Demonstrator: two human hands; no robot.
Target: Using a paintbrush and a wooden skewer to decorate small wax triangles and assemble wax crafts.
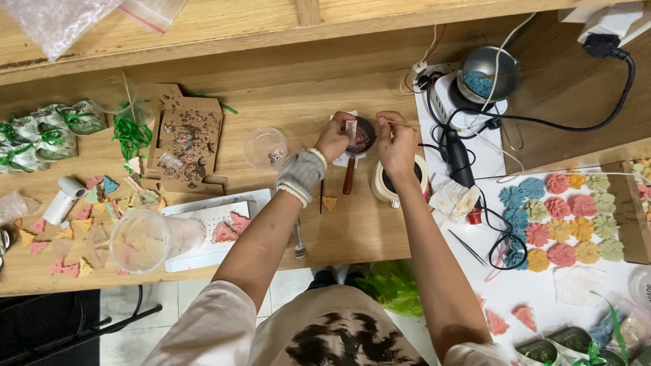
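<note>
Warm, even indoor light over a wooden bench (pixel 305 95), seen sharply from straight above.

Light falls from overhead and slightly from the front, so shadows stay soft and short: a faint one lies under the ledge behind the bench. The metal bowl (pixel 487 71) right of the bench's middle carries a small glare on its rim, and the white sheet (pixel 542 291) to the right looks brightest, nearly washed out. The floor (pixel 47 325) below the bench's left end is dark. Edges bend slightly outward; the near clothing is soft.

I counted two hands, my left hand (pixel 334 137) and right hand (pixel 397 142), one melting spoon (pixel 359 139), two clear cups (pixel 140 240), and one metal pot (pixel 487 74).
</note>
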